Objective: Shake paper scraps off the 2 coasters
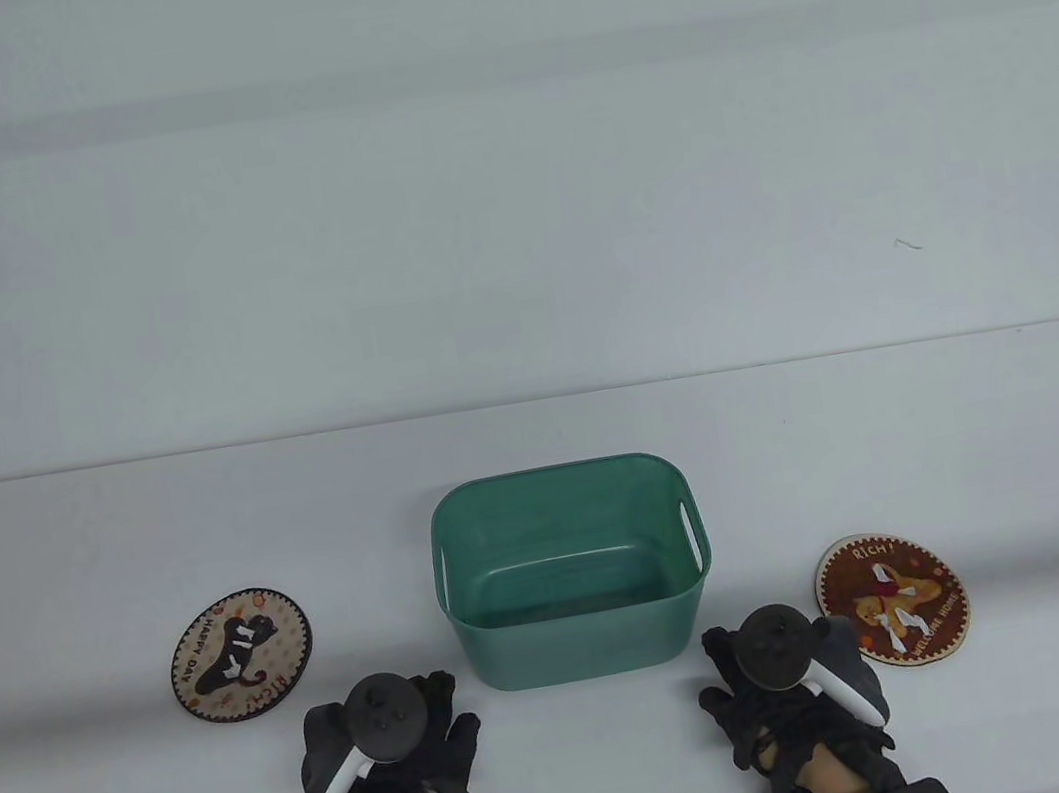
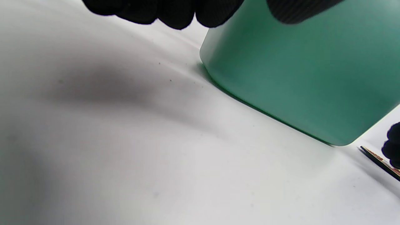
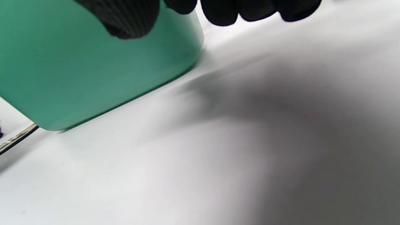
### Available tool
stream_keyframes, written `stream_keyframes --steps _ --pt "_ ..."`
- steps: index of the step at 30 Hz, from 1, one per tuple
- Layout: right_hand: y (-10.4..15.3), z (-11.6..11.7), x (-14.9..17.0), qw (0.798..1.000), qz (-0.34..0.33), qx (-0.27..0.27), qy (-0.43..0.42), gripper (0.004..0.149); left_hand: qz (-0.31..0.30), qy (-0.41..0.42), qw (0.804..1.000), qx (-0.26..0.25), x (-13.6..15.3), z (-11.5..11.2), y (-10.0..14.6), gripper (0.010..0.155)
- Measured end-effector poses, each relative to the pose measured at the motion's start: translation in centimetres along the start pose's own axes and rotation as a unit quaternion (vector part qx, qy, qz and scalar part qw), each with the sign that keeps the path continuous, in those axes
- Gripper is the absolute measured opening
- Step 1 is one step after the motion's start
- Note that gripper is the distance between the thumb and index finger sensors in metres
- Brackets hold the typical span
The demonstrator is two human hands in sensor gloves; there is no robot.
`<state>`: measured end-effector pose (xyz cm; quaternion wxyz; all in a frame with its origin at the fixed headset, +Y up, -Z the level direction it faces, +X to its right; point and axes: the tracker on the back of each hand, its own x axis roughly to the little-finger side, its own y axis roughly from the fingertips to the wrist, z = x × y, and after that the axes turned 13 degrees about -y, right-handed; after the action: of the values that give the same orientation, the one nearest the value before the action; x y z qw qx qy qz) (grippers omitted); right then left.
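A round coaster with a black cat picture [image 1: 240, 653] lies flat on the table left of the green bin [image 1: 590, 665], with white paper scraps [image 1: 243, 637] on it. Right of the bin, a round brown coaster [image 1: 893, 599] with a bear picture also carries white scraps [image 1: 907, 622]. My left hand [image 1: 432, 722] rests near the bin's front left corner and holds nothing. My right hand [image 1: 734, 677] lies by the front right corner, also holding nothing. The left wrist view shows my fingers [image 2: 162, 11] above the table beside the bin [image 2: 297, 78]. In the right wrist view my fingers [image 3: 243, 11] hang beside the bin [image 3: 78, 68].
The white table [image 1: 536, 436] ends against a pale wall at the back. The bin has handle slots in its side walls, and its floor looks bare. A thin coaster edge [image 2: 378, 161] shows past the bin in the left wrist view, and another coaster edge [image 3: 17, 139] in the right wrist view.
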<state>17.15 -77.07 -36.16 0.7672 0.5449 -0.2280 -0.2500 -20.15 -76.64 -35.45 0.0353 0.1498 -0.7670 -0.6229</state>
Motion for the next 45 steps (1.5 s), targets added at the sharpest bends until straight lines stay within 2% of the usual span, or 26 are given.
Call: stream_keyframes --steps 17,20,27,30,32,35,39,45 --pt "0.1 -0.7 0.0 1.0 0.003 -0.003 -0.007 0.064 -0.006 0.012 1.0 0.008 0.0 0.0 -0.2 0.065" --pt "0.5 -2.6 0.1 0.999 -0.001 0.026 -0.028 0.062 -0.007 0.018 1.0 0.004 0.0 0.2 -0.1 0.065" --pt "2.4 -9.8 2.4 0.983 -0.008 0.153 -0.105 0.062 -0.012 0.028 1.0 -0.004 -0.1 0.4 0.1 0.065" --pt "2.9 -12.7 4.8 0.965 0.015 0.208 -0.159 0.061 -0.015 0.041 0.999 0.0 -0.1 0.3 0.0 0.065" --pt "2.9 -14.3 7.0 0.945 0.041 0.245 -0.211 0.059 -0.02 0.049 0.999 -0.005 -0.2 0.3 0.0 0.065" --pt "2.4 -15.5 10.0 0.929 0.092 0.278 -0.227 0.058 -0.024 0.053 0.998 -0.007 -0.3 0.5 0.1 0.064" --pt "0.9 -15.8 12.9 0.932 0.158 0.27 -0.184 0.059 -0.028 0.06 0.998 -0.008 -0.3 0.6 0.0 0.064" --pt "-1.4 -15.1 15.1 0.942 0.238 0.213 -0.103 0.07 -0.03 0.08 0.996 -0.002 -0.2 0.6 -0.3 0.064"
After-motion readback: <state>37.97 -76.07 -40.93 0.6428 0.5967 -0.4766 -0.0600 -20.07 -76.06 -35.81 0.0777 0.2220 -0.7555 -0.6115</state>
